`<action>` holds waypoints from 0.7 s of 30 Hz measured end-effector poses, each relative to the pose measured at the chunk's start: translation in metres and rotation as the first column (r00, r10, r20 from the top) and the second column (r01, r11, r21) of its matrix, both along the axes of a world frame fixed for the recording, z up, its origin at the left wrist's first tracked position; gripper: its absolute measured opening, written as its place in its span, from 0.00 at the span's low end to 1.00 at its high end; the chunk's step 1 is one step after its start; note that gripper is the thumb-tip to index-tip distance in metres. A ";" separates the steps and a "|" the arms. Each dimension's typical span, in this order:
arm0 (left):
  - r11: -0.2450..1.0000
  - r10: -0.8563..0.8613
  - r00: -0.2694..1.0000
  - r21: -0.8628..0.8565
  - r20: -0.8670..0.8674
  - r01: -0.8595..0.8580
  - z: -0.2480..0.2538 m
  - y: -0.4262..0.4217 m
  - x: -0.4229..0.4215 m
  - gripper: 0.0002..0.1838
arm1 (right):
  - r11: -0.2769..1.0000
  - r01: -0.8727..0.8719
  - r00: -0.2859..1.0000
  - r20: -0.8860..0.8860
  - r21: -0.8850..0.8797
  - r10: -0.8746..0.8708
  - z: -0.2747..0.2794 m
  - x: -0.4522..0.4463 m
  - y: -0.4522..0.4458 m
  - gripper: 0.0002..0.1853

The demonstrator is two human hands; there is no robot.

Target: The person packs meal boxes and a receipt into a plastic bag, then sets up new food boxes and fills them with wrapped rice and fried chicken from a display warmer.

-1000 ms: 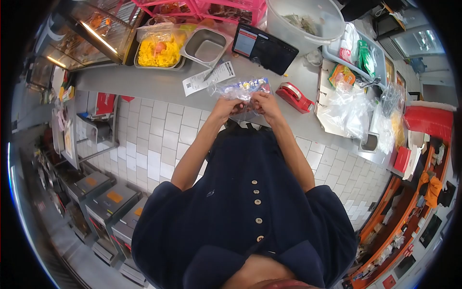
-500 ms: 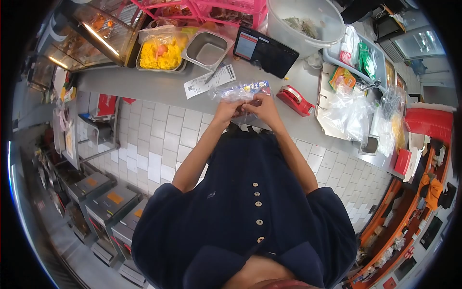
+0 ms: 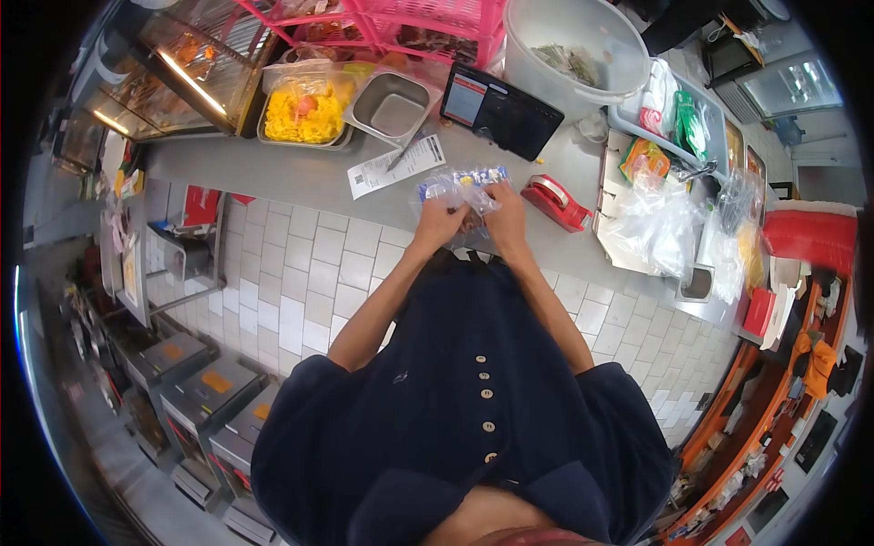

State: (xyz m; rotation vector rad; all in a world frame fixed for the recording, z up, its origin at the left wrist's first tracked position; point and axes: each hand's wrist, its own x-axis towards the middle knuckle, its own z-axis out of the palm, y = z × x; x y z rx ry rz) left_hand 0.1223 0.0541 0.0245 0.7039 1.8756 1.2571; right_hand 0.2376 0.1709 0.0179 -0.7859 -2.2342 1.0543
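Judging the bag (image 3: 452,189) light and slippery, I'd hold both sides, where left hand (image 3: 439,224) and right hand (image 3: 504,217) pinch it.

I see the left hand (image 3: 441,221) and the right hand (image 3: 506,216) close together at the near edge of the grey surface (image 3: 300,168), fingers pinching a crinkled clear plastic bag (image 3: 453,189), blue-and-white print showing at its far side. Just right of them I make out a red tape dispenser (image 3: 557,204); ahead to the left, a pen (image 3: 398,161) lies across a printed slip (image 3: 371,176). Farther back are a tablet (image 3: 510,116), a metal pan (image 3: 393,102) and a tray of yellow food (image 3: 305,112).
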 end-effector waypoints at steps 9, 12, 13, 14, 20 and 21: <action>0.997 -0.068 0.998 -0.019 -0.007 0.068 0.002 -0.001 -0.004 0.12 | 0.996 0.089 0.993 0.082 0.013 -0.090 0.000 -0.008 0.001 0.07; 0.980 -0.196 0.980 -0.022 0.046 0.197 0.011 -0.006 -0.015 0.09 | 0.991 0.115 0.993 -0.003 -0.066 -0.115 -0.002 -0.006 0.009 0.07; 0.955 -0.291 0.951 -0.029 0.108 0.295 0.015 -0.010 -0.023 0.12 | 0.993 0.063 0.991 -0.115 -0.101 -0.074 -0.001 -0.005 0.012 0.07; 0.965 -0.263 0.963 0.009 0.064 0.263 0.013 -0.014 -0.040 0.15 | 0.993 0.064 0.990 -0.118 -0.098 -0.076 0.000 -0.002 0.019 0.07; 0.916 -0.388 0.568 -0.237 -0.726 0.323 -0.065 0.024 -0.139 0.21 | 0.768 0.333 0.863 0.151 0.548 -0.482 0.019 0.085 0.085 0.16; 0.920 -0.377 0.568 -0.225 -0.731 0.321 -0.064 0.027 -0.138 0.21 | 0.761 0.331 0.864 0.144 0.558 -0.482 0.018 0.100 0.094 0.16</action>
